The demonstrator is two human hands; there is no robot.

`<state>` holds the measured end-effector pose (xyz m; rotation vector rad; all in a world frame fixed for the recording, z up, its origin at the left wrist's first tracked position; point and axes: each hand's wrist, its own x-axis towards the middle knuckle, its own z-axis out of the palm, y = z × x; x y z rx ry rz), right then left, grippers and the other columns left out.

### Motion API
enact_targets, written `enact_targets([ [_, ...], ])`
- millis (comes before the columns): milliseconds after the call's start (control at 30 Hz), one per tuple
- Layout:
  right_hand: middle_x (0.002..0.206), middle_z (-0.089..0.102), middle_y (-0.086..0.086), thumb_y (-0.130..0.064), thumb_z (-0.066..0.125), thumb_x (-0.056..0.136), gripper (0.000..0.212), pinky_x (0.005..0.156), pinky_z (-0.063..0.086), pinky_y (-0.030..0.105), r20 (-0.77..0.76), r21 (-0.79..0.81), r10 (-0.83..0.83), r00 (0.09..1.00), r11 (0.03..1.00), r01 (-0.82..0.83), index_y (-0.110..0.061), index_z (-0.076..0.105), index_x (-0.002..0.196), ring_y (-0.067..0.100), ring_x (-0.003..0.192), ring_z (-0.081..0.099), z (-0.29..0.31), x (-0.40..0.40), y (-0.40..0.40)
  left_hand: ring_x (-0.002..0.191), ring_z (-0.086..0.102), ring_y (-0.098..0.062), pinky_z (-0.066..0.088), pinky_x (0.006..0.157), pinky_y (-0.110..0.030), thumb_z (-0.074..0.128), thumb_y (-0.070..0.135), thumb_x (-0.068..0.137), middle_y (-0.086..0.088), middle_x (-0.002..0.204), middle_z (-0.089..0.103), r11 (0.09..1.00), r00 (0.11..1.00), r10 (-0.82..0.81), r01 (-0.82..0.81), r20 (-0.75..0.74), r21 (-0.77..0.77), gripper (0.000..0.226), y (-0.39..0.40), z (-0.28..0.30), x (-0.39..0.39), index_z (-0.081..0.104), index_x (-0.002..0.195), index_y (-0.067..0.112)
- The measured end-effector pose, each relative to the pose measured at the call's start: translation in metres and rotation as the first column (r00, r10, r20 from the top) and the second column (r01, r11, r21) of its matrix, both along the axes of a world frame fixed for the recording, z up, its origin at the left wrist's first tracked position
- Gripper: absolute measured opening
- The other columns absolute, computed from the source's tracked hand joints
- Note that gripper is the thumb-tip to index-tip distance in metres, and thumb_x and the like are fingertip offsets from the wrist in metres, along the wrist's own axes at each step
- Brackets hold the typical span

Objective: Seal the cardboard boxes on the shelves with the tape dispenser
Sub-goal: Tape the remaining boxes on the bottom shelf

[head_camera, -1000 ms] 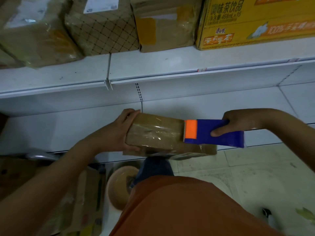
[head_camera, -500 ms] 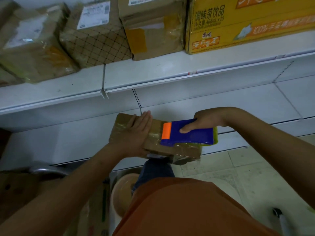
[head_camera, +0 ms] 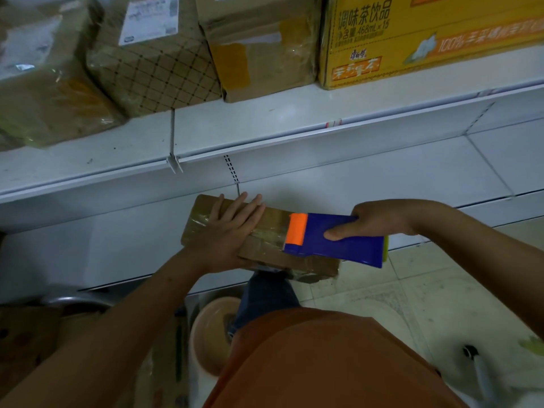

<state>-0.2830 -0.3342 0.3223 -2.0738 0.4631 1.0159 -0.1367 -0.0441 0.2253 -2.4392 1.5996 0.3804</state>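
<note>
- Both hands work one small cardboard box (head_camera: 265, 248) held above my knee.
- My left hand (head_camera: 228, 231) lies flat on it, fingers straight, pinning it steady.
- My right hand (head_camera: 379, 220) grips the tape dispenser (head_camera: 335, 241) against the box top.
- Beyond, more boxes (head_camera: 259, 45) sit on the upper shelf (head_camera: 265, 122).

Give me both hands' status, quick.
Left hand: open, fingers flat, pressing on the cardboard box.
Right hand: gripping the blue tape dispenser.
</note>
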Motion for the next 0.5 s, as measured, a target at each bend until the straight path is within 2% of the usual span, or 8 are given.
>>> enact_targets([
  [133,0.061,0.07,-0.01,-0.068,0.058,0.08,0.052,0.063,0.049,0.019,-0.096,-0.118,0.003,0.995,0.993,-0.014,-0.016,0.065,0.085,0.005,0.06,0.066,0.008,-0.03,-0.035,0.152,-0.02,-0.021,-0.008,0.121,-0.057,0.04,0.094,0.07,0.004,0.165,-0.023,0.996,0.996,0.086,-0.086,-0.024,-0.028,0.128,0.018,-0.005,0.011,-0.021,0.157,0.022],
  [200,0.062,0.071,-0.008,-0.068,0.059,0.079,0.055,0.06,0.048,0.019,-0.115,-0.149,-0.056,0.992,0.988,0.038,-0.015,0.066,0.087,0.006,0.06,0.066,0.008,-0.043,-0.046,0.15,-0.024,-0.017,-0.013,0.119,-0.053,0.045,0.092,0.071,0.007,0.164,-0.026,0.995,0.995,0.088,-0.089,-0.038,-0.038,0.129,0.014,-0.005,0.015,-0.025,0.155,0.024],
  [267,0.067,0.071,-0.005,-0.069,0.06,0.078,0.057,0.059,0.048,0.019,-0.099,-0.167,-0.068,0.993,0.985,0.051,-0.013,0.067,0.089,0.008,0.063,0.066,0.004,-0.048,-0.049,0.149,-0.024,-0.014,-0.014,0.119,-0.052,0.041,0.095,0.067,0.008,0.165,-0.024,0.996,0.997,0.066,-0.069,-0.041,-0.053,0.13,0.007,-0.005,0.017,-0.024,0.155,0.025],
  [367,0.072,0.071,-0.002,-0.071,0.059,0.078,0.061,0.059,0.048,0.018,-0.08,-0.186,-0.045,0.996,0.982,0.029,-0.012,0.067,0.091,0.01,0.065,0.066,0.005,-0.048,-0.05,0.152,-0.017,-0.017,-0.009,0.12,-0.055,0.03,0.099,0.065,0.006,0.167,-0.018,0.997,0.998,0.058,-0.059,-0.022,-0.04,0.128,0.01,-0.009,0.019,-0.02,0.157,0.026],
  [433,0.077,0.073,0.0,-0.072,0.059,0.076,0.065,0.058,0.048,0.018,-0.102,-0.203,-0.036,0.994,0.979,0.014,-0.011,0.068,0.094,0.011,0.067,0.066,0.009,-0.05,-0.054,0.154,-0.006,-0.023,-0.003,0.121,-0.059,0.032,0.098,0.066,0.003,0.168,-0.008,0.998,0.998,0.056,-0.056,-0.005,-0.026,0.127,0.013,-0.01,0.018,-0.017,0.157,0.026],
  [500,0.073,0.072,-0.001,-0.073,0.06,0.075,0.064,0.056,0.048,0.018,-0.126,-0.199,-0.047,0.991,0.98,0.022,-0.011,0.068,0.091,0.009,0.063,0.066,0.011,-0.056,-0.059,0.154,-0.001,-0.025,-0.003,0.12,-0.057,0.039,0.094,0.068,0.001,0.168,-0.003,0.998,0.999,0.051,-0.051,0.0,-0.042,0.125,0.014,-0.011,0.016,-0.017,0.157,0.026],
])
